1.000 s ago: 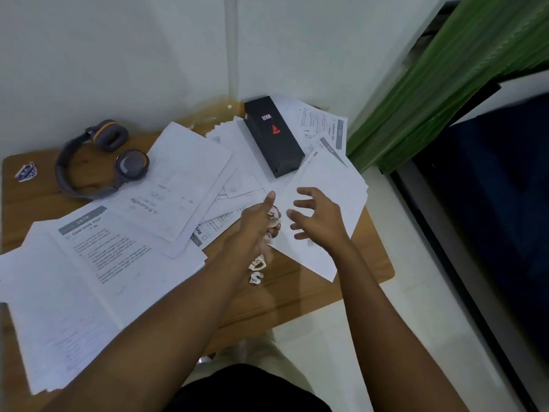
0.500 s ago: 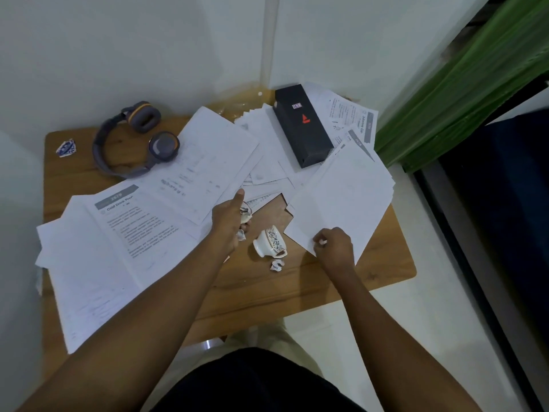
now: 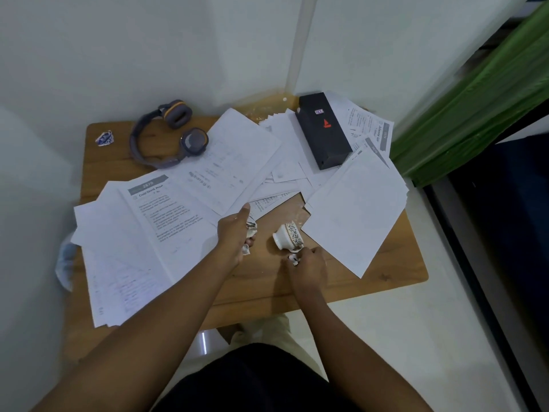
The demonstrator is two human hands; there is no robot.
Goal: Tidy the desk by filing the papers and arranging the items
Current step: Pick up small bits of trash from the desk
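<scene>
Likely home study corner: wooden desk (image 3: 386, 281), papers (image 3: 166, 233), headphones (image 3: 166, 135), curtain (image 3: 475, 108).

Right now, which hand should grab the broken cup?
Right. The right hand is beside the broken cup, pinching only a small shard; the left hand is farther away, gripping shards.

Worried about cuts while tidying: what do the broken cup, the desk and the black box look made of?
Cup: glossy white glazed ceramic, perhaps porcelain, with a dark printed band; its jagged break and the hard shards point to that. Desk: matte wood or wood-look laminate, grain visible. Black box: matte, crisp-edged, probably cardboard, though plastic is possible.
</scene>
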